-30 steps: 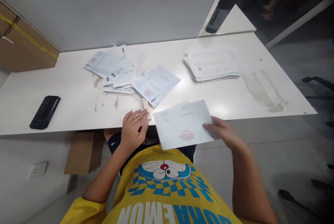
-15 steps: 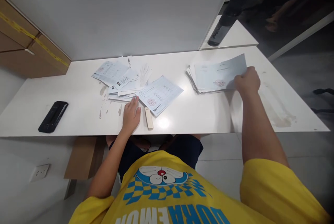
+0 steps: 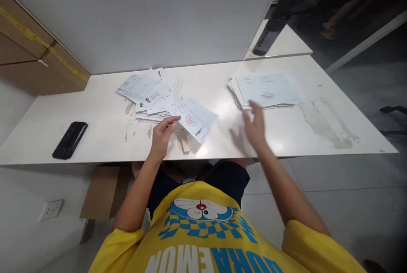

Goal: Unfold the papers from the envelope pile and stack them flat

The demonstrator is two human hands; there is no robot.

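Note:
My left hand pinches the near corner of a printed sheet with a red stamp, lifting it off a loose, messy pile of papers at the middle left of the white table. A small beige stick-like object lies just under that sheet. My right hand hovers over the table with fingers stretched out and holds nothing; it is blurred by motion. Just beyond it lies a neat stack of papers, topped by a sheet with a red stamp.
A black flat device lies at the table's left end. Cardboard boxes stand at the far left against the grey partition. A dark bottle lies on the neighbouring table behind. Another box sits under the table.
My right hand carried the stamped sheet to the right stack, let it go and drew back toward the middle. My left hand moved onto the top sheet of the messy pile and took hold of it.

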